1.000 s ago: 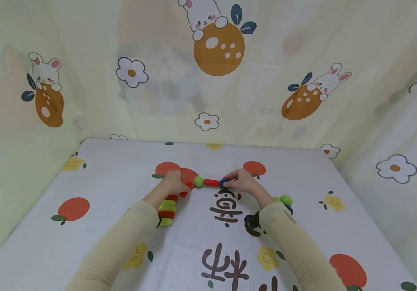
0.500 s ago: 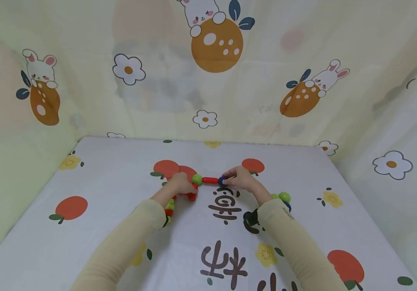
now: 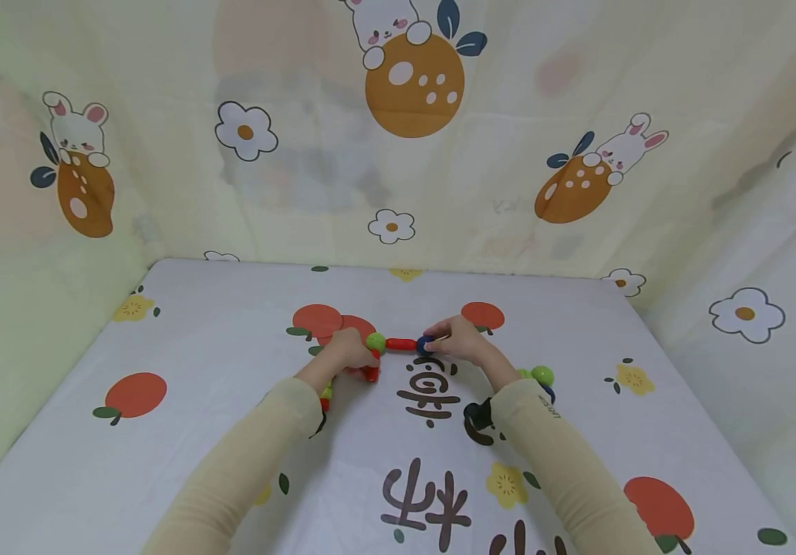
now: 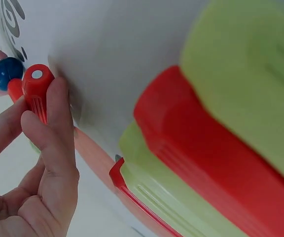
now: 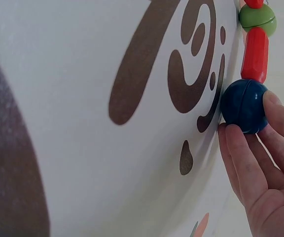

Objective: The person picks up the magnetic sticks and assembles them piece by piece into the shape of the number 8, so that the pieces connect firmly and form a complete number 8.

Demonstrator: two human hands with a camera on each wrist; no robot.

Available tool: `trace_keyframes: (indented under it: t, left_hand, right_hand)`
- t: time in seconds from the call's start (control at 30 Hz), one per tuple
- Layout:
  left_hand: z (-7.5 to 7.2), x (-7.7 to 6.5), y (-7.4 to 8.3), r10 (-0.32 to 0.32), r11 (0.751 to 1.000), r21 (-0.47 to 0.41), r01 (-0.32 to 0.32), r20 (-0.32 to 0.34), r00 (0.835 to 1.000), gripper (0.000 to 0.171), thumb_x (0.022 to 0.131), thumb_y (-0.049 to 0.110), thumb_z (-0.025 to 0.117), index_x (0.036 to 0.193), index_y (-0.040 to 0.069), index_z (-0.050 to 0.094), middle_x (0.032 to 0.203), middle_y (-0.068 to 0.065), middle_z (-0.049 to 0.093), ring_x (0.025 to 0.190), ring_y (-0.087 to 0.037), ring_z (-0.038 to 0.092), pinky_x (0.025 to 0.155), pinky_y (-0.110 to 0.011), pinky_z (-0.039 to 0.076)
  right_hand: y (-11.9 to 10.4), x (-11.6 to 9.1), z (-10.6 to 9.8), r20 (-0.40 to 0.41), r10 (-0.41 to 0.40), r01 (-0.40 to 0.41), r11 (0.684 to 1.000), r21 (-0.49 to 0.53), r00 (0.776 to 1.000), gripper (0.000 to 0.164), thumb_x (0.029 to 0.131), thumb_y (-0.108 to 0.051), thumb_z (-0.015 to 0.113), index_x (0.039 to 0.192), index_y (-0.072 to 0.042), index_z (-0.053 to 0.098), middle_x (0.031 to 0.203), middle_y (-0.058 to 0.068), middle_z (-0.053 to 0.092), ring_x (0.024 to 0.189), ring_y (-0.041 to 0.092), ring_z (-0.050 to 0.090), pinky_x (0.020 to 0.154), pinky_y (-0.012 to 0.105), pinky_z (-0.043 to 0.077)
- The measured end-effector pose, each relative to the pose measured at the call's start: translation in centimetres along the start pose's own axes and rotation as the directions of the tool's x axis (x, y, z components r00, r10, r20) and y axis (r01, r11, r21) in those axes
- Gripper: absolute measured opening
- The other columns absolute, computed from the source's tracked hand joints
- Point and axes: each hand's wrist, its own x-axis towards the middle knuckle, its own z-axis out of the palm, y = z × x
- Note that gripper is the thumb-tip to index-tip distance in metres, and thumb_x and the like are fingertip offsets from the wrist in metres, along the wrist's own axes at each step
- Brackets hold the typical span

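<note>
A green ball [image 3: 376,341], a red rod [image 3: 401,344] and a blue ball [image 3: 423,345] lie joined in a line on the table. My right hand [image 3: 459,339] holds the blue ball at its right end; in the right wrist view, thumb and fingertips grip the ball [image 5: 244,106] from opposite sides. My left hand [image 3: 345,352] pinches a second red rod [image 3: 372,370], whose far end is right at the green ball while the other end points toward me. The left wrist view shows a round pale spot on the near tip of this rod [image 4: 37,81].
Red and yellow-green rods [image 4: 196,148] lie side by side near my left wrist, mostly behind the sleeve in the head view. Beyond my right sleeve are green balls [image 3: 542,375] and a blue piece [image 3: 548,392]. A printed cloth [image 3: 217,324] covers the table; curtains surround it.
My left hand has moved right, bringing the second red rod up to the green ball. My right hand keeps its hold on the blue ball in nearly the same place.
</note>
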Motion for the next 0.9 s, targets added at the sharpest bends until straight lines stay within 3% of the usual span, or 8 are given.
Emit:
trace_keyframes:
  t: [0.53,0.9]
  left_hand:
    - [0.35,0.3,-0.4,0.003,1.0,-0.024,-0.003,-0.005,1.0,0.028,0.081,0.019,0.069,0.093,0.001,0.05,0.071,-0.008,0.056,0.052,-0.018,0.053,0.05,-0.02,0.041]
    - [0.11,0.12,-0.2,0.004,1.0,-0.028,-0.004,-0.02,1.0,0.03,0.08,0.019,0.07,0.095,0.001,0.051,0.077,-0.01,0.056,0.06,-0.02,0.058,0.058,-0.023,0.047]
  right_hand:
    - [0.29,0.16,0.25,0.006,-0.021,0.022,0.999,-0.026,1.0,0.031,0.085,-0.012,0.064,0.114,-0.001,0.062,0.107,0.014,0.062,0.092,0.024,0.055,0.081,0.032,0.048]
    - [0.1,-0.13,0.03,0.016,-0.032,0.032,0.999,-0.02,0.999,0.031,0.086,-0.012,0.063,0.115,-0.001,0.062,0.108,0.015,0.062,0.093,0.024,0.055,0.084,0.035,0.046]
